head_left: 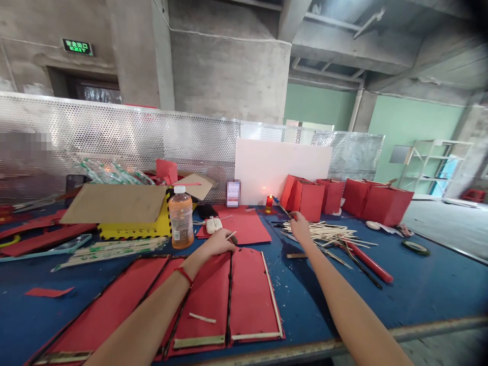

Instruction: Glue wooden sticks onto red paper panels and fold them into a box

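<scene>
My left hand (219, 243) rests closed at the top edge of a row of red paper panels (213, 300) framed with thin sticks, and a short stick (231, 235) pokes out of its fingers. My right hand (299, 226) reaches far across the blue table (419, 290), fingers curled on a thin stick at the near end of a pile of wooden sticks (328, 233). A small lit red candle (269, 203) stands just beyond that hand.
A bottle of orange drink (181, 217) stands beside a yellow cardboard box (129, 211). Red paper bags (345, 199) line the back by a white board (282, 165). A red rod (369, 263), a tape roll (415, 247) and a perforated metal screen (114, 134) are also here.
</scene>
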A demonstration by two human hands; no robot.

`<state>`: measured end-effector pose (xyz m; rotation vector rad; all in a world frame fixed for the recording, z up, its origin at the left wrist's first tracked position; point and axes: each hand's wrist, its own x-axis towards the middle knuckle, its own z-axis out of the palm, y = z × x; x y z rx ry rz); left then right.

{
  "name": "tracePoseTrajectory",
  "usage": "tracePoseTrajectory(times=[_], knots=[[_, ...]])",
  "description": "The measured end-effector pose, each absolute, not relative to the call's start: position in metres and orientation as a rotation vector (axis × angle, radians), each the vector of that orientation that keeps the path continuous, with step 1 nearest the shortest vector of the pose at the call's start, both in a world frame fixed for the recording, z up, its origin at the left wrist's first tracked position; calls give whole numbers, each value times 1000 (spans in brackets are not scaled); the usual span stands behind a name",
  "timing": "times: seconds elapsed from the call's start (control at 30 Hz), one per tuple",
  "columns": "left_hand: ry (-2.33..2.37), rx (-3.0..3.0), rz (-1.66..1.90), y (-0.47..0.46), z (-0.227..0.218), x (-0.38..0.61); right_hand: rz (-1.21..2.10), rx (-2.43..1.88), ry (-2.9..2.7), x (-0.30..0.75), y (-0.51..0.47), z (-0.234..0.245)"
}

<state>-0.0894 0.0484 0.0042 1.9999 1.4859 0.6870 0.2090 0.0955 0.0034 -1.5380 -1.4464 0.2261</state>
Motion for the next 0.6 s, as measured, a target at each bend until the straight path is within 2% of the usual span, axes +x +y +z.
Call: tracePoseTrajectory(times=[0.6], knots=[[1496,1995,664,60,-2,-100,184,-1468,-1411,211,102,-3]])
